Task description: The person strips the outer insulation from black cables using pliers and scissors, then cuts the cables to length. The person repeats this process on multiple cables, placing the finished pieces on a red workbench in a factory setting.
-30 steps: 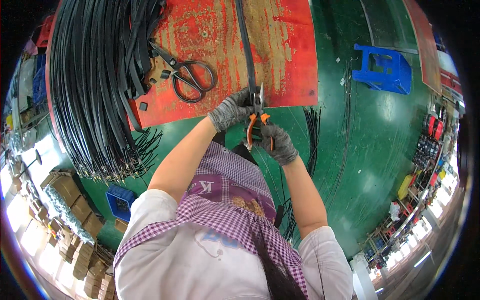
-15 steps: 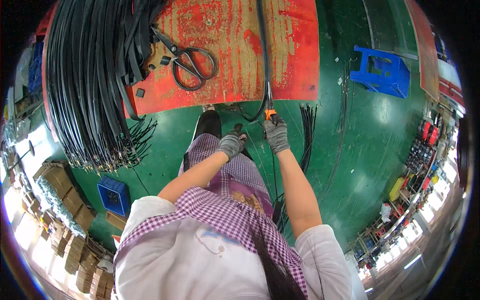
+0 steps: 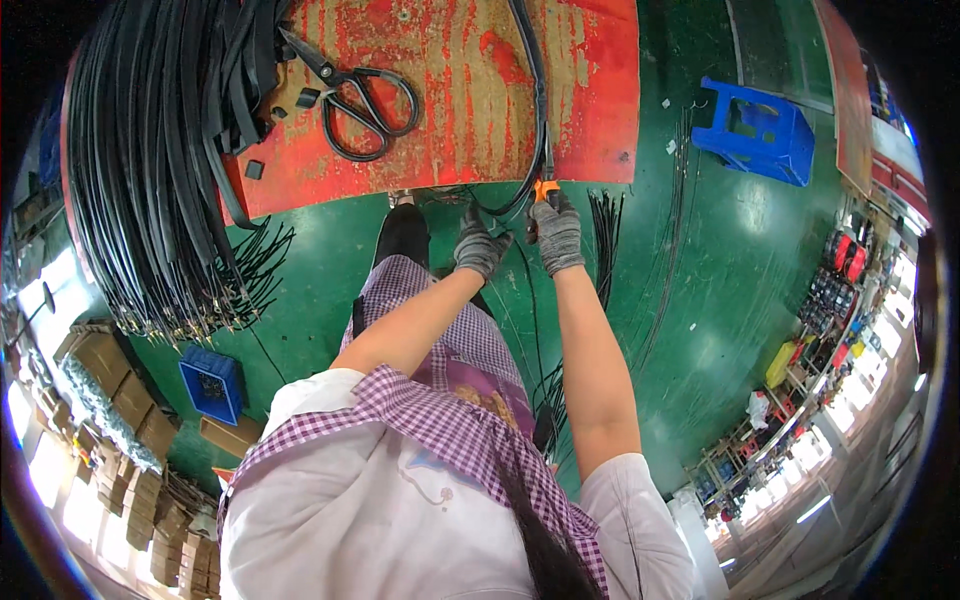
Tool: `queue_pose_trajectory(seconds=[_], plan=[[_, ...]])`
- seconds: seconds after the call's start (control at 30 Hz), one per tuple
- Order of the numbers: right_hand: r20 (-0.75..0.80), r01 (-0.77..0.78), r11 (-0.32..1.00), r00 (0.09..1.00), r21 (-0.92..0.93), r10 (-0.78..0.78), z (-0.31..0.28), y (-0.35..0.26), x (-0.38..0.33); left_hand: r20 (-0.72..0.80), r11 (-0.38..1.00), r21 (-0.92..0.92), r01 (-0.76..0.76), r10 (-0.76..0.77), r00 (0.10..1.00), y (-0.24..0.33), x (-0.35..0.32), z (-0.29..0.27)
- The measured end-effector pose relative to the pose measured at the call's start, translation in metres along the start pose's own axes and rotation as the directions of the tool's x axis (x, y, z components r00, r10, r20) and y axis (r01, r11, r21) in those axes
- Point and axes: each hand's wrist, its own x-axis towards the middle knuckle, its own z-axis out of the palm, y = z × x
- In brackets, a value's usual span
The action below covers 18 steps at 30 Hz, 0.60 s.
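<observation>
Right hand (image 3: 556, 232): you grip orange-handled cutters (image 3: 546, 188) at the red counter (image 3: 600, 110) edge.
Left hand (image 3: 481, 250): curled, grasp unclear.
Progress: black strip (image 3: 538, 90) uncut; bundle (image 3: 150, 170) left of counter waits.

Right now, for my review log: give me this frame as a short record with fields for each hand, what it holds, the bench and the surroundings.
left hand: grey-gloved left hand, closed around a thin black strip below the bench edge
right hand: grey-gloved right hand, gripping orange-handled pliers at the strip
bench: red worn worktop
on bench: large black scissors, small black offcuts, bundle of black strips hanging over the left edge
floor: green; blue stool, blue crate
</observation>
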Motion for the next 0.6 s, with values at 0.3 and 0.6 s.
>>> queue_pose_trajectory(seconds=[0.3, 0.6], plan=[[-0.01, 0.223, 0.944, 0.973, -0.243, -0.232, -0.008, 0.041, 0.027, -0.03, 0.93, 0.367, 0.009, 0.002, 1.0, 0.037, -0.014, -0.005], [0.06, 0.162, 0.973, 0.986, -0.167, -0.154, -0.003, 0.002, 0.014, -0.293, 0.977, 0.204, 0.067, -0.005, 0.956, -0.022, 0.0, 0.028]])
